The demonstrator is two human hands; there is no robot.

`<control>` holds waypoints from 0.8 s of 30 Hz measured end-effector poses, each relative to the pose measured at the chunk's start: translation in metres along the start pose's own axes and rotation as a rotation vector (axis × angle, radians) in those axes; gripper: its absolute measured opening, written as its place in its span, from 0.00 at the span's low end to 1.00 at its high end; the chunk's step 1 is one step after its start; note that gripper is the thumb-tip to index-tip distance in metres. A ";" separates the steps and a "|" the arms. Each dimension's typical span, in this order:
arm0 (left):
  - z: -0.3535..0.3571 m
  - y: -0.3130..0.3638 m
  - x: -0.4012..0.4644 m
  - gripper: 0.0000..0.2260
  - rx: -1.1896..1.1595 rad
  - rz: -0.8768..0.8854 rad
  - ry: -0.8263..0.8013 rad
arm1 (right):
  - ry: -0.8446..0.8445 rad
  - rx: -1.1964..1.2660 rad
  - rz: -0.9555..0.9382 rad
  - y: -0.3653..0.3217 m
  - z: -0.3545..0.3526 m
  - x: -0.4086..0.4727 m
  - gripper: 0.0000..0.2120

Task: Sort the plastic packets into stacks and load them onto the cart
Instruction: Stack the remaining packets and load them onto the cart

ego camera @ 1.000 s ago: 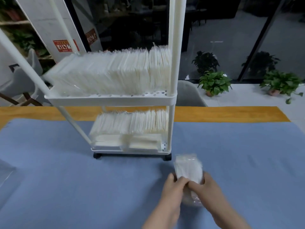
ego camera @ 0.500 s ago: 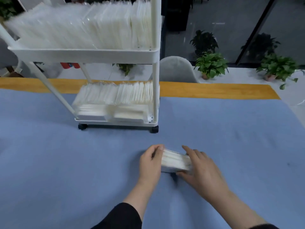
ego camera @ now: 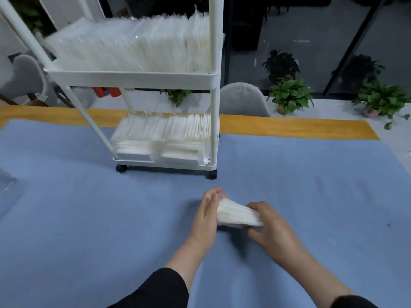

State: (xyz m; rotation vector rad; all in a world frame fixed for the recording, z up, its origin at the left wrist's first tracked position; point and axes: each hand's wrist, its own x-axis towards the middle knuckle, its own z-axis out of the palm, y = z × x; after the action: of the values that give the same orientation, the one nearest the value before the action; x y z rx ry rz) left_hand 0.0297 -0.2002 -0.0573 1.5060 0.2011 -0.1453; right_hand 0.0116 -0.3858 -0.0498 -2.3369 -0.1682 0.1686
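Squaring a stack of packets (ego camera: 238,215) on the worktop (ego camera: 89,218): left hand (ego camera: 208,215) flat against one end, right hand (ego camera: 270,225) gripping the other. Next, probably lifting it to the cart (ego camera: 133,77).

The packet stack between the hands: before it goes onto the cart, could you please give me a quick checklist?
1. Packet stack squared up: not ok, it fans out toward the right.
2. Left hand flat against the stack's end: ok.
3. Right hand gripping the other end: ok.
4. Free slot on the cart: cannot tell; both visible shelves look packed.
5. Blue cloth between stack and cart unobstructed: ok.
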 end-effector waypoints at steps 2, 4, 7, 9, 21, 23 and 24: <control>-0.008 0.014 -0.005 0.25 -0.104 -0.031 0.067 | -0.025 0.018 -0.023 -0.016 -0.005 0.000 0.21; -0.015 0.022 -0.007 0.20 -0.156 -0.075 0.135 | -0.037 0.025 -0.051 -0.033 -0.004 0.001 0.22; -0.017 0.012 -0.005 0.16 -0.102 -0.111 0.198 | -0.033 0.052 -0.042 -0.036 0.012 0.004 0.26; -0.017 -0.002 -0.003 0.16 -0.073 -0.126 0.190 | -0.035 0.059 -0.024 -0.028 0.022 0.004 0.27; -0.087 0.061 -0.024 0.35 0.462 0.075 -0.221 | -0.117 -0.015 -0.105 -0.078 -0.021 0.013 0.17; -0.114 0.111 -0.031 0.34 0.728 0.179 -0.265 | -0.117 -0.025 -0.188 -0.121 -0.041 0.021 0.23; -0.125 0.139 -0.036 0.32 0.815 0.216 -0.258 | -0.126 -0.044 -0.233 -0.146 -0.050 0.024 0.24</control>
State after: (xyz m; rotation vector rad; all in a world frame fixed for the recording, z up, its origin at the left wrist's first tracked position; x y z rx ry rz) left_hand 0.0202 -0.0681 0.0789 2.2821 -0.2650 -0.2652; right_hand 0.0337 -0.3155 0.0877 -2.3295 -0.5087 0.1975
